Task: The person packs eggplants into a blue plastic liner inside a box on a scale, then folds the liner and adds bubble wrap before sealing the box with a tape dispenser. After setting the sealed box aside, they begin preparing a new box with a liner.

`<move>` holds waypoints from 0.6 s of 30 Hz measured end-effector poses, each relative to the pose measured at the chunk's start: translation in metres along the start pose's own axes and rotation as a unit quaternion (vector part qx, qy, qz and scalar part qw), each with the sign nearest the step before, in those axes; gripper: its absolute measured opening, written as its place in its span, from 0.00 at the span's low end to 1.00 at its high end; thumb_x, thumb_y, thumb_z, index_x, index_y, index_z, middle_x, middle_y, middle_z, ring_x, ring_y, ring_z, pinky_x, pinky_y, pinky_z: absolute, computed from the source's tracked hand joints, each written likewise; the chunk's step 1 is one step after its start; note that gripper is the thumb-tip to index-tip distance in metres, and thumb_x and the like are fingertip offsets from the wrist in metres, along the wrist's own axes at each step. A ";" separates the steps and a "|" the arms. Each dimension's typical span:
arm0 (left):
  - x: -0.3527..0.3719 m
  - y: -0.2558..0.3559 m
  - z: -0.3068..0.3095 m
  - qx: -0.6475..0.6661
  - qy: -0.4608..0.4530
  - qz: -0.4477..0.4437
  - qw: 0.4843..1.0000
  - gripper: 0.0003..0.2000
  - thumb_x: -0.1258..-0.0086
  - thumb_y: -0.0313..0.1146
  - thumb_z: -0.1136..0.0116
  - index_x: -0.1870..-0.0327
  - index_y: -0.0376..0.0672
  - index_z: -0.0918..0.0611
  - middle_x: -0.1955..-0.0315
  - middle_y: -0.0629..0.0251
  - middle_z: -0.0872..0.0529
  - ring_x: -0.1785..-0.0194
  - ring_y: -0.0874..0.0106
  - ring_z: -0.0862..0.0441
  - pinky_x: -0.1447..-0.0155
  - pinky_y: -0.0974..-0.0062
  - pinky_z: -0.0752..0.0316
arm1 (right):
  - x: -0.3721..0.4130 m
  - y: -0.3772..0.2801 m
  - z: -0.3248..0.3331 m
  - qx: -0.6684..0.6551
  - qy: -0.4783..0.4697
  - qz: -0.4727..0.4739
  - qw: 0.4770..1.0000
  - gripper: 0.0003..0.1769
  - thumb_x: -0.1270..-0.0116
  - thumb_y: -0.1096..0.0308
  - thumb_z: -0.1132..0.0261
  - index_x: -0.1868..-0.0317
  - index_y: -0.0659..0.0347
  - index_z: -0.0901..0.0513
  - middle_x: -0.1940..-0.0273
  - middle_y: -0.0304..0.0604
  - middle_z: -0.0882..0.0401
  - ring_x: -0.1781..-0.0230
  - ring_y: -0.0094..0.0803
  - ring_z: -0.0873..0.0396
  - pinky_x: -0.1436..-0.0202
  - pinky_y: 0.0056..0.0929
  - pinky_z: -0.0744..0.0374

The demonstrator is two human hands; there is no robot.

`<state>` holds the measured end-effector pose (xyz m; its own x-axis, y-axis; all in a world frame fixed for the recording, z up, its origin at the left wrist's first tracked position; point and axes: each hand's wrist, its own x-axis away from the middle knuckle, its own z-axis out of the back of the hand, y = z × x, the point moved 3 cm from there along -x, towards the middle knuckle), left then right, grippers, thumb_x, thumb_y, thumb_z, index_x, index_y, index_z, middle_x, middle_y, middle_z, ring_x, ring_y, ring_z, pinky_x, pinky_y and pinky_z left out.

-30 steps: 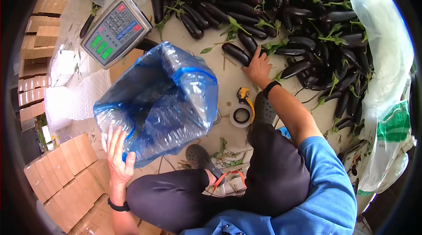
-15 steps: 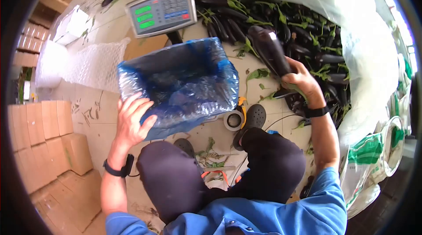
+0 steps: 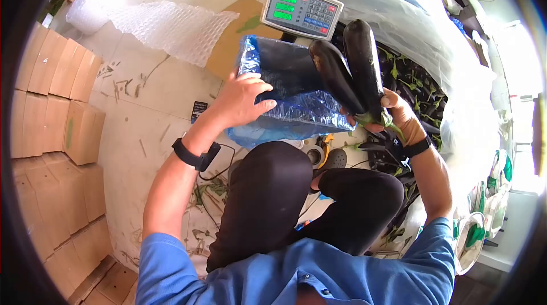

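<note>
In the head view, my right hand (image 3: 401,117) is closed round the stem ends of two dark purple eggplants (image 3: 363,60). They point up and away, side by side, in front of the right end of a box lined with blue plastic (image 3: 310,116). Part of the box's right side is hidden behind them. My left hand (image 3: 242,100) lies at the box's left near corner, fingers apart over the rim, holding nothing. A weighing scale's display (image 3: 302,11) with green-lit numbers stands just behind the box.
Many eggplants (image 3: 419,88) lie heaped at the right under clear plastic sheeting (image 3: 393,14). Cardboard boxes (image 3: 51,111) are stacked at the left. Bubble wrap (image 3: 171,28) and a cardboard sheet (image 3: 233,25) lie on the floor. A tape roll (image 3: 313,155) sits near a shoe.
The view has turned, so the box and scale appear further right. My right hand has come nearer the box, and two eggplants now show in it. My left hand stays at the rim.
</note>
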<state>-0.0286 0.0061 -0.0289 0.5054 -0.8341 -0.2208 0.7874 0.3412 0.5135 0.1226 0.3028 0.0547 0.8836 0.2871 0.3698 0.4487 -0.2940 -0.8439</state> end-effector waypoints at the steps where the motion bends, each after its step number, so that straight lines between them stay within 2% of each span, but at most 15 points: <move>1: -0.001 -0.001 0.000 0.005 0.001 0.001 1.000 0.19 0.31 0.49 0.34 0.49 0.43 0.13 0.47 0.61 0.12 0.38 0.59 0.20 0.31 0.50 0.36 | 0.003 0.001 -0.003 -0.022 0.010 -0.010 1.000 0.46 0.44 0.49 0.29 0.33 0.77 0.28 0.48 0.69 0.18 0.58 0.49 0.15 0.78 0.23 0.21; 3: -0.004 0.001 0.010 -0.016 0.037 0.026 0.999 0.19 0.31 0.47 0.34 0.46 0.45 0.13 0.47 0.60 0.12 0.39 0.57 0.20 0.27 0.49 0.40 | 0.006 0.001 -0.013 -0.045 0.020 -0.019 0.999 0.45 0.42 0.51 0.31 0.33 0.77 0.28 0.47 0.70 0.18 0.59 0.48 0.14 0.78 0.22 0.20; 4: -0.004 0.008 0.022 -0.065 0.128 -0.006 0.990 0.18 0.30 0.42 0.33 0.43 0.46 0.14 0.47 0.59 0.12 0.43 0.62 0.17 0.30 0.52 0.32 | 0.007 0.002 -0.017 -0.083 0.009 -0.026 0.996 0.46 0.43 0.51 0.31 0.31 0.77 0.30 0.46 0.72 0.19 0.57 0.50 0.14 0.79 0.22 0.20; 5: -0.004 0.014 0.027 -0.066 0.129 -0.006 0.989 0.18 0.30 0.42 0.33 0.43 0.46 0.14 0.47 0.59 0.12 0.43 0.62 0.17 0.30 0.52 0.32 | 0.008 0.002 -0.021 -0.120 -0.002 -0.034 0.992 0.47 0.43 0.52 0.30 0.30 0.76 0.32 0.45 0.73 0.21 0.56 0.53 0.15 0.80 0.23 0.21; 6: -0.008 0.024 0.037 0.071 0.135 0.065 0.986 0.18 0.30 0.41 0.33 0.43 0.45 0.15 0.47 0.60 0.12 0.43 0.66 0.17 0.33 0.55 0.28 | 0.009 0.002 -0.024 -0.117 -0.001 -0.036 0.993 0.47 0.43 0.52 0.30 0.30 0.76 0.32 0.45 0.73 0.21 0.56 0.53 0.15 0.80 0.23 0.21; 7: -0.011 0.031 0.043 0.204 0.138 0.134 0.960 0.18 0.29 0.39 0.32 0.42 0.44 0.15 0.47 0.61 0.12 0.44 0.70 0.16 0.37 0.58 0.23 | 0.008 0.003 -0.028 -0.151 -0.022 -0.032 0.988 0.48 0.44 0.52 0.31 0.28 0.75 0.33 0.44 0.75 0.23 0.54 0.55 0.16 0.80 0.23 0.21; 8: -0.014 0.040 0.044 0.323 0.125 0.117 0.931 0.23 0.28 0.36 0.31 0.35 0.42 0.21 0.46 0.63 0.13 0.45 0.74 0.16 0.43 0.65 0.18 | 0.008 0.006 -0.033 -0.187 -0.044 -0.028 0.981 0.49 0.44 0.52 0.31 0.27 0.74 0.35 0.43 0.77 0.24 0.52 0.58 0.17 0.81 0.24 0.21; 9: -0.017 0.053 0.047 0.320 0.130 0.117 0.931 0.23 0.28 0.36 0.31 0.35 0.42 0.21 0.46 0.63 0.13 0.45 0.74 0.16 0.43 0.65 0.18 | 0.004 0.009 -0.036 -0.180 -0.047 -0.006 0.983 0.50 0.44 0.50 0.32 0.26 0.72 0.35 0.43 0.79 0.26 0.50 0.61 0.19 0.82 0.26 0.21; 10: -0.021 0.068 0.045 0.529 0.079 0.121 0.836 0.26 0.28 0.36 0.31 0.32 0.42 0.24 0.46 0.64 0.13 0.46 0.72 0.15 0.42 0.66 0.19 | 0.002 0.011 -0.041 -0.203 -0.068 -0.018 0.977 0.50 0.44 0.50 0.32 0.26 0.72 0.35 0.43 0.79 0.26 0.51 0.62 0.19 0.82 0.27 0.20; 11: -0.024 0.081 0.043 0.709 0.025 0.115 0.695 0.29 0.28 0.37 0.31 0.29 0.41 0.28 0.47 0.64 0.13 0.46 0.69 0.15 0.40 0.66 0.19 | 0.000 0.013 -0.046 -0.226 -0.088 -0.030 0.970 0.50 0.44 0.49 0.33 0.26 0.72 0.35 0.42 0.79 0.26 0.51 0.63 0.19 0.82 0.28 0.19; 12: -0.026 0.086 0.043 0.707 0.032 0.115 0.697 0.29 0.28 0.37 0.31 0.29 0.41 0.28 0.47 0.64 0.13 0.46 0.69 0.15 0.40 0.66 0.19 | -0.005 0.015 -0.051 -0.223 -0.115 -0.030 0.968 0.51 0.45 0.49 0.33 0.26 0.73 0.36 0.42 0.79 0.26 0.50 0.65 0.18 0.81 0.30 0.17; 14: -0.029 0.093 0.043 0.745 0.034 0.088 0.660 0.36 0.34 0.38 0.24 0.30 0.33 0.31 0.47 0.57 0.15 0.46 0.65 0.15 0.45 0.67 0.15 | -0.006 0.014 -0.060 -0.228 -0.101 -0.042 0.968 0.50 0.45 0.49 0.34 0.27 0.74 0.34 0.43 0.79 0.25 0.50 0.66 0.17 0.75 0.37 0.12; 15: -0.028 0.093 0.042 0.743 0.033 0.086 0.663 0.36 0.34 0.38 0.24 0.30 0.33 0.31 0.47 0.57 0.15 0.46 0.65 0.15 0.45 0.67 0.15 | -0.004 0.011 -0.067 -0.224 -0.072 -0.040 0.971 0.49 0.45 0.49 0.34 0.27 0.73 0.33 0.43 0.79 0.24 0.50 0.65 0.16 0.71 0.40 0.11; 17: -0.022 0.090 0.038 0.687 0.089 0.165 0.702 0.36 0.39 0.38 0.20 0.35 0.30 0.28 0.52 0.57 0.16 0.48 0.69 0.15 0.46 0.69 0.16 | 0.003 0.005 -0.077 -0.185 0.034 -0.022 0.982 0.47 0.44 0.52 0.34 0.28 0.73 0.32 0.43 0.73 0.21 0.50 0.57 0.14 0.63 0.44 0.09; 18: -0.020 0.093 0.036 0.687 0.084 0.166 0.703 0.36 0.39 0.38 0.20 0.35 0.30 0.28 0.52 0.57 0.16 0.48 0.69 0.15 0.46 0.69 0.16 | 0.004 0.007 -0.071 -0.165 0.023 -0.033 0.985 0.44 0.43 0.55 0.33 0.29 0.72 0.30 0.45 0.64 0.17 0.49 0.49 0.13 0.57 0.45 0.09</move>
<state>0.0217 0.0390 0.0534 0.7062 -0.7051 0.0639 -0.4087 -0.3323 0.8500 0.1388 0.2370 0.0784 0.8525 0.2771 0.4432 0.5182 -0.5583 -0.6478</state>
